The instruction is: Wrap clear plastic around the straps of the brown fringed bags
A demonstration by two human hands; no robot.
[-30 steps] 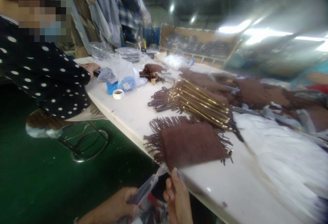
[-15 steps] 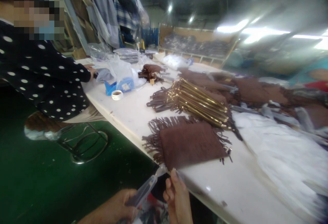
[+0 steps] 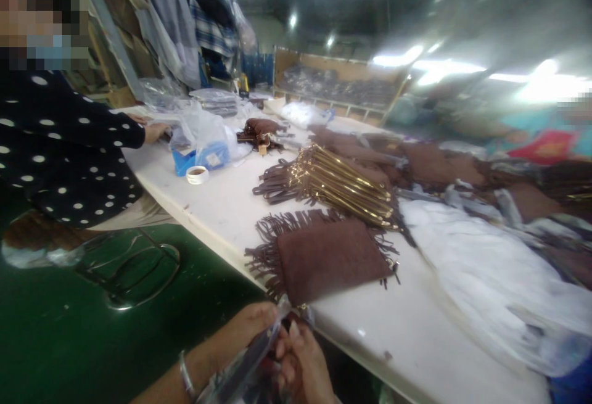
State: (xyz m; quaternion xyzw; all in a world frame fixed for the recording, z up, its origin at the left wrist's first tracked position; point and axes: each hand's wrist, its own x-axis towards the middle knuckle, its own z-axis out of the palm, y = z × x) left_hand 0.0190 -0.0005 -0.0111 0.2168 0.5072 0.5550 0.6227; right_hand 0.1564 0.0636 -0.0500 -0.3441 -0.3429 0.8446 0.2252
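Below the table's near edge, my left hand and my right hand meet, both closed on a clear plastic bag that runs down to the lower left. The bag's top corner nearly touches a brown fringed pouch lying flat on the white table. Behind the pouch a stack of brown fringed pouches with gold frames leans over. A bracelet circles my left wrist.
A person in a black dotted top sits at the left, one hand on the table by a blue box and a tape roll. White plastic bags pile at the right. More brown pouches lie behind. The floor is green.
My left hand has risen to meet my right at the bag's top end. The view has shifted right, bringing another person's sleeve in at the far right.
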